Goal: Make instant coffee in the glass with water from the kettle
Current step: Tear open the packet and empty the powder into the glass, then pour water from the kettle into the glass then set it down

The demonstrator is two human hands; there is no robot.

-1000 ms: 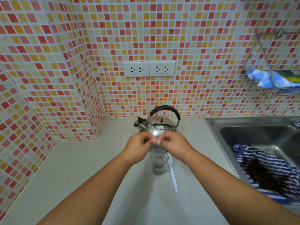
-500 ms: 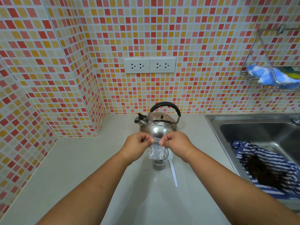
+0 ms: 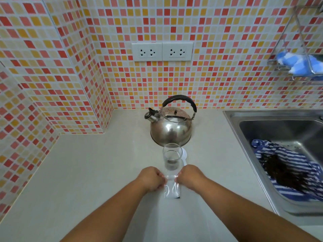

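The counter [image 3: 87, 172] fills the view, with the sink [image 3: 232, 123] at 3 o'clock holding a striped cloth [image 3: 288, 165]. The kettle [image 3: 172, 125] stands upright just past centre toward 12 o'clock, spout pointing to 9 o'clock, lid on, untouched. Just below it, toward 6 o'clock, stands the glass [image 3: 172, 157], upright; its base looks slightly dark, though whether any powder lies in it cannot be told. A white spoon [image 3: 184, 154] lies just beside it on the 3 o'clock side.

A second ago the two hands held the small clear sachet [image 3: 172, 189] up over the glass; now they have dropped back toward 6 o'clock, clear of the rim. The left hand [image 3: 152, 179] and right hand [image 3: 189, 176] each pinch a top corner of the sachet, which hangs between them with a dark trace at its bottom. That suggests the tipping of coffee is either finished or being retried; water from the kettle likely comes next.
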